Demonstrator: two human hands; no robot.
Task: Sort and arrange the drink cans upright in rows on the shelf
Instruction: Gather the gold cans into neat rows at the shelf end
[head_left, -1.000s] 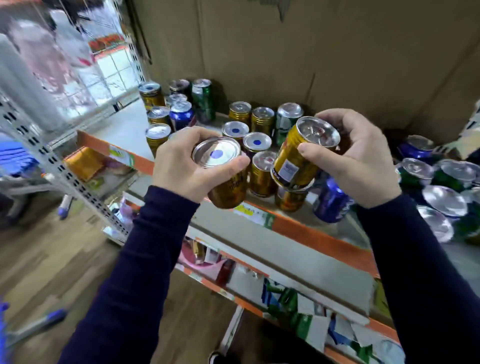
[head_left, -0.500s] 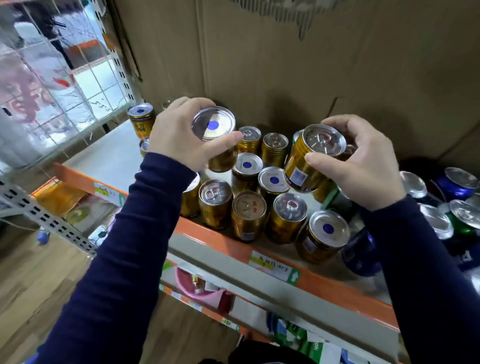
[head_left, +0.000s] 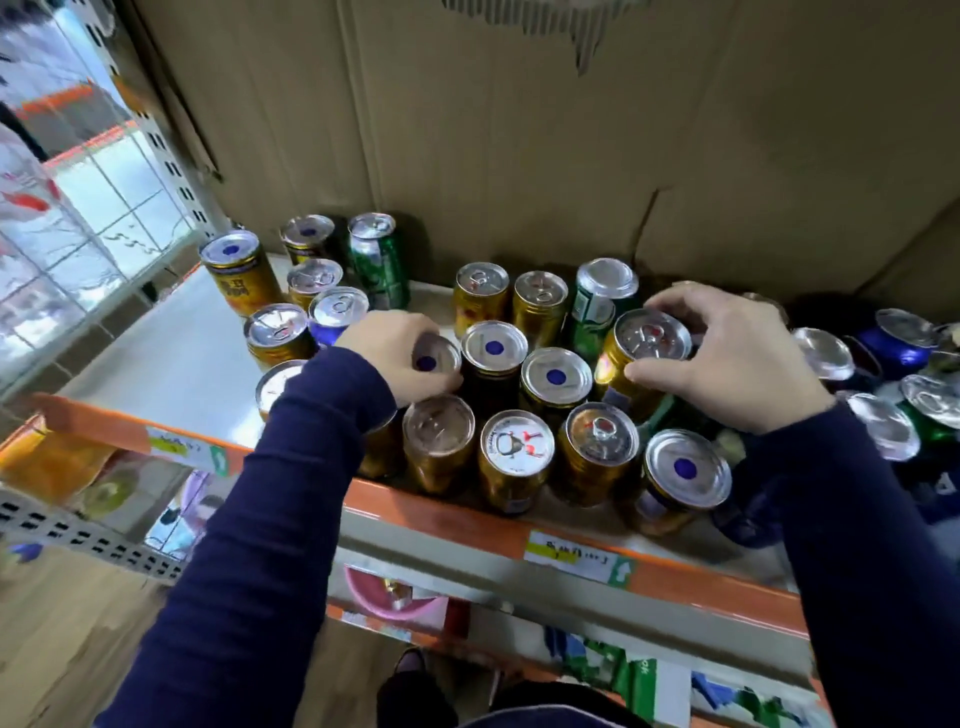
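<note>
Moved: both held cans have been brought down from mid-air into the gold block (head_left: 514, 452) on the shelf (head_left: 156, 364).
Left hand (head_left: 395, 358): curled round a blue-dotted gold can (head_left: 435, 356), which is set at the 9 o'clock end of the middle row.
Right hand (head_left: 727, 358): fingers and thumb are wrapped round a pull-tab gold can (head_left: 649, 338) at the row's 3 o'clock end — tilted, not yet seated.
Handling: cans are judged rigid, smooth and slippery; weight cannot be told.
Hold: best taken round the upper wall, below the rim — neighbours are easily toppled.
</note>
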